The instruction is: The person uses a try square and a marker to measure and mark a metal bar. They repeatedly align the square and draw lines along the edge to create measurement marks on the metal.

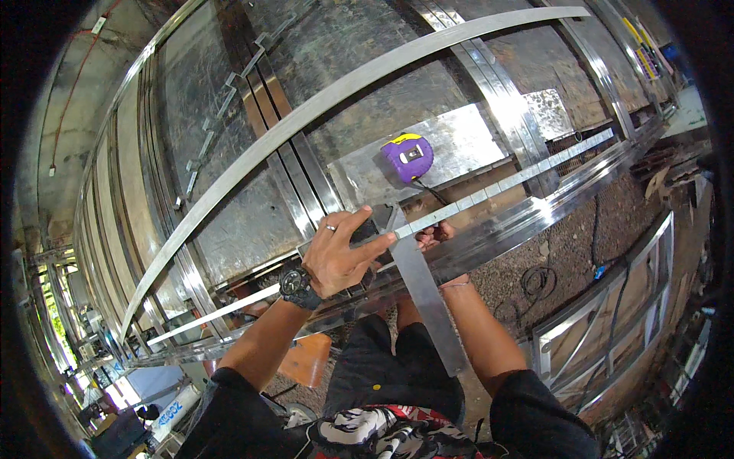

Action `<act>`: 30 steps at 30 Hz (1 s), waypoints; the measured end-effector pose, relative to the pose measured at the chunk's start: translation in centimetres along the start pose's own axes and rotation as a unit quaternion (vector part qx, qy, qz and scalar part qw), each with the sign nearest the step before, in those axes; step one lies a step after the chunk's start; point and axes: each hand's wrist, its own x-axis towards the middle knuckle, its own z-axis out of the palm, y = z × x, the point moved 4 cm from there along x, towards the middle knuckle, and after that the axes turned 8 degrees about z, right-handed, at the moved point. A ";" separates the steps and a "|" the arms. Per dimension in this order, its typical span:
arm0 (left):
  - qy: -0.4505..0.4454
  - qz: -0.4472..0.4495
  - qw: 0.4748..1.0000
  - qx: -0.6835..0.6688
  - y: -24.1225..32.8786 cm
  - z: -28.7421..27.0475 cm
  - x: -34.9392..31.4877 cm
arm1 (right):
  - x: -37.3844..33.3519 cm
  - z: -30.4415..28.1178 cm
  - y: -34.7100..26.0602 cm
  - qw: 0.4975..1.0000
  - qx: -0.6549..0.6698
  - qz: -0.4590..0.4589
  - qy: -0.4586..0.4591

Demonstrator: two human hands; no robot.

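Observation:
My left hand [336, 260], with a ring and a dark watch, presses a metal square [428, 294] against a long thin metal bar [501, 186]. Its fingers reach over the square's corner, and the thumb is mostly hidden. The square's blade slants down toward my lap. Dark marks cross the bar at intervals. Just under the bar, beside the blade, my right hand [436, 236] has its fingers curled together; what they hold, if anything, cannot be made out. A purple and yellow tape measure [407, 157] lies on a bright metal sheet [462, 130] beyond the bar.
A long curved metal strip [306, 115] arches across the worktable, over several shiny rails [501, 84]. A welded metal frame [604, 306] lies at the lower right, near a coiled black cable [537, 283] on the gravel floor. An orange-brown seat [306, 359] stands below my left forearm.

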 end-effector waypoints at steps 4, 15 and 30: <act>0.006 -0.001 1.000 0.006 -0.1 0.1 -0.1 | 0.7 -0.9 0.2 0.997 -0.023 0.049 0.063; 0.003 -0.012 1.000 -0.006 0.0 0.0 0.0 | 0.4 -2.3 0.1 0.979 -0.163 0.077 0.098; -0.002 -0.005 1.000 0.000 -0.1 0.1 0.0 | 3.0 -7.7 1.9 0.972 -0.150 0.108 0.143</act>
